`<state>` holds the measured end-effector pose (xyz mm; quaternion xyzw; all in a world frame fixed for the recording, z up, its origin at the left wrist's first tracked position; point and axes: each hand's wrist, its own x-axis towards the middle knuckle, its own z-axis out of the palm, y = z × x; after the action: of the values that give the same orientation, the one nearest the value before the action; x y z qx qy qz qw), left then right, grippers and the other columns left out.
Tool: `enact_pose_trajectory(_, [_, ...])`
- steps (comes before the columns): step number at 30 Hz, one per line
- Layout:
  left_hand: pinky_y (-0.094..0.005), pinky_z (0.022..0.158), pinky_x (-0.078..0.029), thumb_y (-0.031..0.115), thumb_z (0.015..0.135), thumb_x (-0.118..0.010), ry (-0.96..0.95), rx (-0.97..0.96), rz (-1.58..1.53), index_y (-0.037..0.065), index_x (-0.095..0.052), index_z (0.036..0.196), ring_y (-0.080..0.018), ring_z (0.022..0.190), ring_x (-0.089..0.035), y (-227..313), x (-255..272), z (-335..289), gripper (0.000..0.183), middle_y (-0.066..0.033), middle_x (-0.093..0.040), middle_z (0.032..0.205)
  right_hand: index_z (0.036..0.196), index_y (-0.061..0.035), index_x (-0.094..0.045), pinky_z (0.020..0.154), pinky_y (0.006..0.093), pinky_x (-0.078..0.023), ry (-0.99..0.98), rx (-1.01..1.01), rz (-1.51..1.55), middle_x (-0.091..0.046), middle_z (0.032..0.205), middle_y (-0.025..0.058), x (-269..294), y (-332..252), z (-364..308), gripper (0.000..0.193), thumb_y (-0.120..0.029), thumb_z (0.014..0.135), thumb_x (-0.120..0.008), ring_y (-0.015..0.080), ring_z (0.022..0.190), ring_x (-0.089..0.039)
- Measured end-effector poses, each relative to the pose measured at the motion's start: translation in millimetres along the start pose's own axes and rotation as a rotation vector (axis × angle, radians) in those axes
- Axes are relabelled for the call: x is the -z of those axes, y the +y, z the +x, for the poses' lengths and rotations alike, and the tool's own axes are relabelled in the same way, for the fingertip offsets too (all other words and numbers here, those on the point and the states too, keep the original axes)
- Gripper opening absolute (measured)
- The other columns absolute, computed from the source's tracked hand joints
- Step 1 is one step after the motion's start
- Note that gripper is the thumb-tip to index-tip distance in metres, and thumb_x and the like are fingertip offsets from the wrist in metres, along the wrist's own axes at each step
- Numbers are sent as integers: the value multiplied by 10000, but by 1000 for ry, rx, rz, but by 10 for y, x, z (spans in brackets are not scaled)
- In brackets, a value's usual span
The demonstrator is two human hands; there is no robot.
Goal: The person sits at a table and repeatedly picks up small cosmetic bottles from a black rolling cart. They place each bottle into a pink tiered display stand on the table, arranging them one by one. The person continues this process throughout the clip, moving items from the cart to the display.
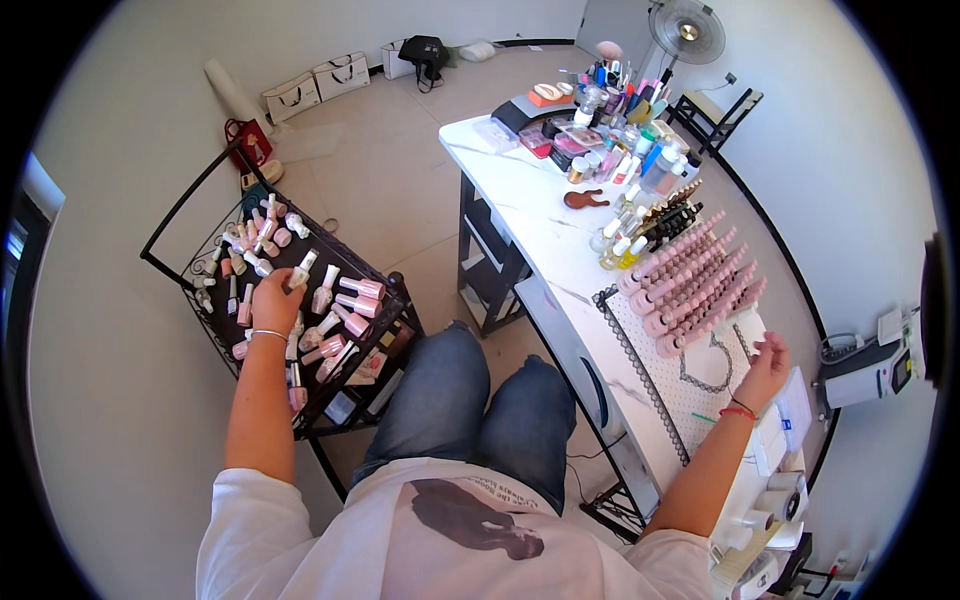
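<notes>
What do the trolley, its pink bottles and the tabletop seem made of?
Trolley: dark, probably painted metal, judging by its thin curled rods. Pink bottles: glossy, perhaps glass or plastic, given their highlights. Tabletop: smooth white, grey-veined like marble, though possibly a laminate.

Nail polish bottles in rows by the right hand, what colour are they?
The nail polish bottles are mostly pink; the head view shows them best.

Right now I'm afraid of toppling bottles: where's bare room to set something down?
The white table is bare between its left edge, the brown object and clear bottles, with a narrower strip left of the lace-edged mat. Crowded: the table's far end, pink bottle rows, and the black cart around the left hand.
</notes>
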<state>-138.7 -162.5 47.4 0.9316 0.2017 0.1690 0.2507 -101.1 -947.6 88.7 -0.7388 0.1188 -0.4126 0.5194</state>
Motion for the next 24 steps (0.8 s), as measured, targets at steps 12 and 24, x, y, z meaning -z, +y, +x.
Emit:
enact_pose_trajectory(12, [-321,851,-477,92,775,-787,91,-273,-341,40,-688,1102,-183,883,-653,871,353,-238,345,-67,-722,946,1034,-9,-534,639,282,-379,-233,-1,1020,-499,864,50,217,-1381,-74,105,-95,974,-544,145,741,-442])
enact_pose_trajectory(24, [-396,766,-449,153,590,-875,-308,-1137,-483,90,-722,1033,-253,846,-615,2707,669,-1407,473,-46,-641,891,1041,-53,-654,569,257,-468,-1162,276,281,-658,832,54,-772,-2580,-1628,357,-121,750,-849,138,675,-628])
